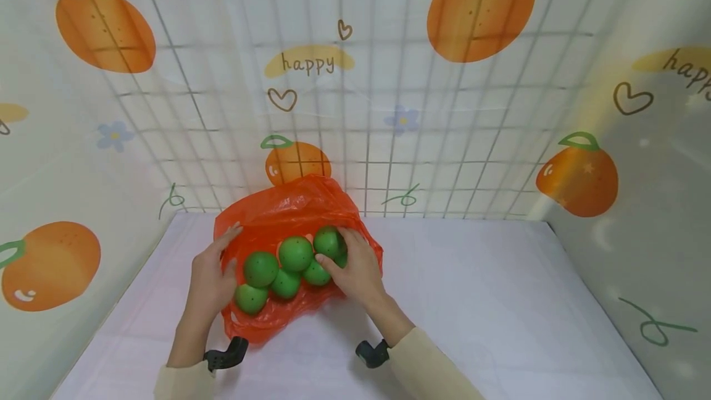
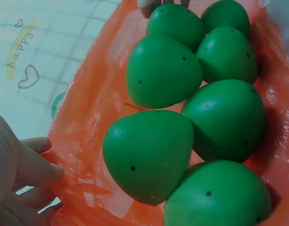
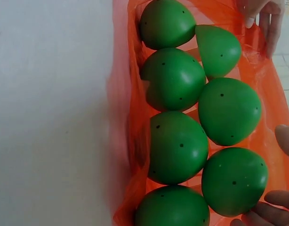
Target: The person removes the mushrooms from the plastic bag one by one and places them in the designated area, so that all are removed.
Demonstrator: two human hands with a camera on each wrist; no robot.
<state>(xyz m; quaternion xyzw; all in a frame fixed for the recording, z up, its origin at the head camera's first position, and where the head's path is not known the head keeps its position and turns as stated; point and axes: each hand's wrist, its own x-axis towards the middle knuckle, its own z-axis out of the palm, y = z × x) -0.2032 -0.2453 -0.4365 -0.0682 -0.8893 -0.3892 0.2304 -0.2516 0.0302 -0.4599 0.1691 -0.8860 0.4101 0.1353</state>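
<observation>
Several smooth green balls [image 1: 296, 254] with small black dots, fruit-like in look, lie in two rough rows inside an orange-red plastic bag [image 1: 289, 202]. The bag lies spread with its mouth towards me. At its left side, my left hand [image 1: 210, 279] touches the plastic, thumb and fingers spread apart; its fingertips also rest along the bag's edge in the left wrist view. My right hand [image 1: 361, 267] reaches over the right end. Its fingers touch the outermost green ball [image 3: 235, 181], while the thumb stands apart from it. Part of that end is hidden under the hand.
A white-covered table [image 1: 472, 301] extends right of the bag. Behind it stands a wire grid [image 1: 389, 159] covered by a white cloth printed with oranges, and similar cloth hangs on both sides. Dark wrist mounts [image 1: 226, 355] sit below both hands.
</observation>
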